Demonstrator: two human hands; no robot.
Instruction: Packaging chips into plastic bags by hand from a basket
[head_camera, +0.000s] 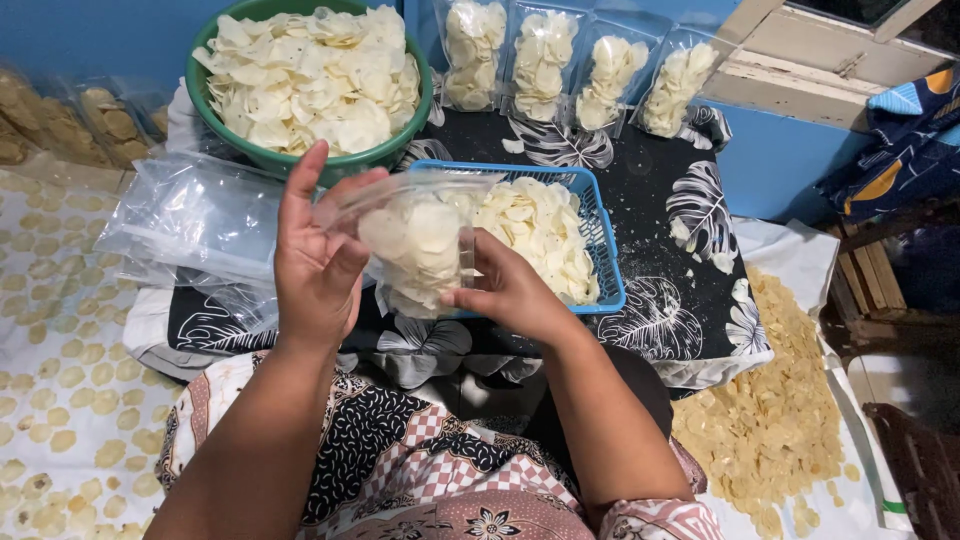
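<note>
Spreading under everything, a black leaf-print cloth carries a green bowl heaped with pale chips at the far left. Just right of the bowl sits a blue basket of the same chips, and four filled bags stand in a row behind it. Over the basket's near edge, a clear bag of chips hangs between both hands. Left hand fingers close on its open top; right hand fingers pinch its lower side.

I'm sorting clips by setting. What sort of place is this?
Probably a home snack-packing spot on the floor: a green basin heaped with pale chips, filled clear bags lined up against the blue wall, and more chips spread on a sheet.
</note>
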